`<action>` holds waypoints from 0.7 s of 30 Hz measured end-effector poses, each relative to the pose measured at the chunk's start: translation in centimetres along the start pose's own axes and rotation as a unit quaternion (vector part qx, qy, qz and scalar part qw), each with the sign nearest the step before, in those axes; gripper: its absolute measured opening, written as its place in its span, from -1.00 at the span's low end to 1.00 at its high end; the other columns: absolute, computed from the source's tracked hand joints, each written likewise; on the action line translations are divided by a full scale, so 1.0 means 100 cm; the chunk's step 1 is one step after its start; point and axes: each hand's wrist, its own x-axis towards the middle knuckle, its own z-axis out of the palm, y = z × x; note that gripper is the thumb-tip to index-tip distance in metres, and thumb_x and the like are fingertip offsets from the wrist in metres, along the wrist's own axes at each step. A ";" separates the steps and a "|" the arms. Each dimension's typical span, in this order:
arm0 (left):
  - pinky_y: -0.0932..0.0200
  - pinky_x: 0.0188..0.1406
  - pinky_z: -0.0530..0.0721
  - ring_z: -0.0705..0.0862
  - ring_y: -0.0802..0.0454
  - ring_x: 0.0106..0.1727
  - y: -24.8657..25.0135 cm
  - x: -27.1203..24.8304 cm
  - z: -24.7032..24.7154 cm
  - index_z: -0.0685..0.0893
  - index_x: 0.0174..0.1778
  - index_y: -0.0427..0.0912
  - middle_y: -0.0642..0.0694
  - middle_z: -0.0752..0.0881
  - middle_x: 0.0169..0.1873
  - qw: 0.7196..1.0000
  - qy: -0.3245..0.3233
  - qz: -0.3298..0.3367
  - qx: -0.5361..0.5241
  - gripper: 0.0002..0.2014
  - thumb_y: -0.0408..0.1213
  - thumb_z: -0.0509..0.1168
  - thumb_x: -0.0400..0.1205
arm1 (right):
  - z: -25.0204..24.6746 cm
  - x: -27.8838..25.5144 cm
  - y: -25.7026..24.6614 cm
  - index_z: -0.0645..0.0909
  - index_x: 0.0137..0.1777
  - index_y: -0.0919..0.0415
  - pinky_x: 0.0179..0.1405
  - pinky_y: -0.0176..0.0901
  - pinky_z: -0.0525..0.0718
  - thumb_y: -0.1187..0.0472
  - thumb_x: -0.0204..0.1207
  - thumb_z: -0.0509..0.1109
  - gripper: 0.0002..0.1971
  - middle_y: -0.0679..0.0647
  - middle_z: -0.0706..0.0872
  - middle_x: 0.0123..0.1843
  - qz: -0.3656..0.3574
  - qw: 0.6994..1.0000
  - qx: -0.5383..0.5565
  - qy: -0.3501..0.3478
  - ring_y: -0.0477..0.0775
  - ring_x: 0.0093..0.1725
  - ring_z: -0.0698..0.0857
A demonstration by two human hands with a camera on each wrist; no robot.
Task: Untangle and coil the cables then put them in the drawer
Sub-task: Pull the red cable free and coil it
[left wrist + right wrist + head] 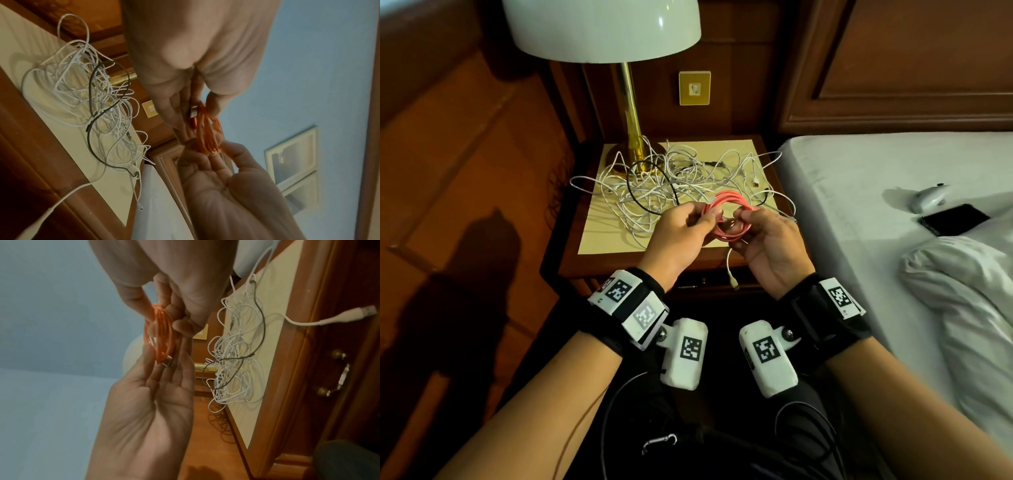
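the pink cable (729, 216) is being held as a small coil in the air just in front of the nightstand (619, 260), probably so the loops are not opening before it is going into the drawer (337, 373). the left hand (681, 236) is pinching one side of the coil with curled fingers, and the right hand (770, 246) is gripping the other side, so the coil is sitting between both sets of fingertips. behind it, on the nightstand, the white cables (674, 181) and a black cable (647, 192) are lying tangled.
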 end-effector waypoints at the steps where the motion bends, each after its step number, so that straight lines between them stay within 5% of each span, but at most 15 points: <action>1: 0.01 0.13 0.72 0.76 -0.01 -0.07 0.000 -0.001 0.000 0.72 -0.10 -0.17 -0.14 0.80 -0.15 1.000 0.012 0.014 0.014 -0.86 -0.21 0.31 0.68 | 0.000 -0.002 0.000 0.65 -0.23 0.34 -0.32 -0.07 0.54 0.45 0.57 0.26 -0.81 0.11 0.69 -0.47 -0.007 0.999 -0.038 0.006 0.04 -0.42 0.67; 6: 0.04 0.14 0.68 0.77 -0.01 -0.06 0.003 -0.010 0.004 0.74 -0.07 -0.18 -0.13 0.81 -0.16 0.999 0.021 0.036 0.023 -0.84 -0.17 0.33 0.66 | -0.004 -0.009 -0.003 0.73 -0.10 0.33 -0.37 -0.12 0.56 0.37 0.56 0.36 -0.89 0.08 0.73 -0.36 -0.059 0.985 -0.154 0.040 0.08 -0.30 0.68; 11: 0.24 0.02 0.69 0.75 0.17 -0.14 0.006 -0.017 0.008 0.70 -0.12 -0.04 0.00 0.78 -0.21 0.999 0.020 0.047 0.014 -0.90 -0.20 0.31 0.68 | -0.006 -0.017 -0.006 0.70 -0.21 0.40 -0.34 -0.22 0.71 0.45 0.52 0.40 -0.90 0.12 0.76 -0.40 -0.096 0.987 -0.120 0.042 0.04 -0.40 0.73; 14: 0.12 0.14 0.68 0.75 0.09 -0.03 0.006 -0.015 0.005 0.73 -0.05 -0.05 0.00 0.79 -0.15 0.997 0.046 0.049 0.027 -0.90 -0.15 0.33 0.66 | -0.001 -0.018 -0.007 0.69 -0.19 0.43 -0.33 -0.20 0.74 0.48 0.51 0.41 -0.93 0.13 0.76 -0.40 -0.123 0.986 -0.106 0.043 0.05 -0.41 0.75; 18: 0.09 0.09 0.73 0.75 0.06 -0.12 0.007 -0.012 -0.005 0.69 -0.09 -0.10 -0.04 0.78 -0.22 0.998 0.044 0.016 -0.034 -0.95 -0.26 0.34 0.66 | 0.009 -0.015 -0.003 0.68 -0.17 0.46 -0.33 -0.19 0.76 0.50 0.49 0.40 -0.95 0.14 0.77 -0.39 -0.096 0.993 -0.061 0.026 0.06 -0.40 0.75; 21: 0.20 -0.13 0.70 0.70 0.08 -0.21 0.008 -0.009 -0.017 0.66 -0.11 -0.19 -0.06 0.73 -0.28 0.989 0.031 -0.036 -0.137 -0.92 -0.37 0.29 0.67 | 0.019 -0.011 -0.001 0.65 -0.14 0.51 -0.32 -0.19 0.75 0.50 0.48 0.39 -0.96 0.17 0.75 -0.38 -0.041 0.999 0.005 -0.005 0.04 -0.41 0.73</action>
